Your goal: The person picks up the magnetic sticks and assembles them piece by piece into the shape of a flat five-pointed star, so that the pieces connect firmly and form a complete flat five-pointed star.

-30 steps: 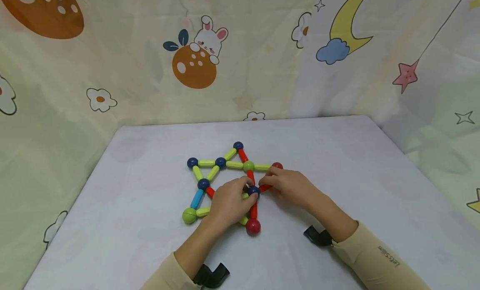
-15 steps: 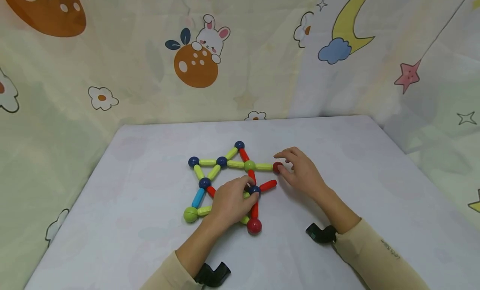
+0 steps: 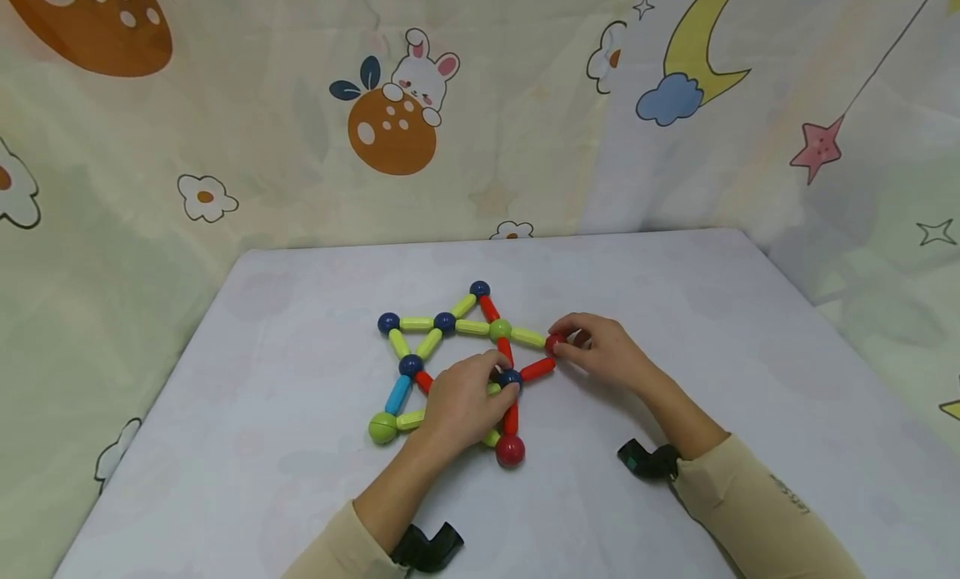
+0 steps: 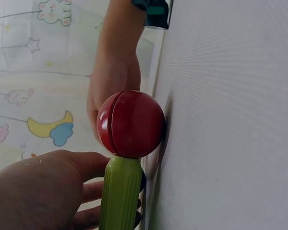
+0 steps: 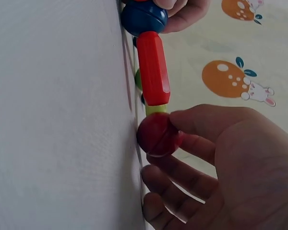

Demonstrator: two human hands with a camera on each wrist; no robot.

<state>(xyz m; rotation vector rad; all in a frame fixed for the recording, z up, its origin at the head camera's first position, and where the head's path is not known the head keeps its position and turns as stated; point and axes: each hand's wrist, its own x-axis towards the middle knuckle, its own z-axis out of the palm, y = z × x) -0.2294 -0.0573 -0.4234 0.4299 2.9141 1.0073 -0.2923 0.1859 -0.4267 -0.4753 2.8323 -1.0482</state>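
A flat frame of magnetic rods and balls lies on the table. My left hand holds a dark blue ball at its right side, hiding some rods beneath. My right hand pinches a red ball between thumb and fingers. That ball sits at the end of a yellow-green rod. From the blue ball a red rod points toward the pinched ball, its free tip close by; in the head view I cannot tell whether they touch. A larger red ball forms the near corner.
The white table reaches back to a patterned cloth wall. A green ball, a light blue rod and several dark blue balls make up the frame's left and far parts.
My right hand has let go of the red rod, moved to the red ball and pinched it. The ball and its yellow-green rod have swung nearer the red rod's tip. My left hand stays put.
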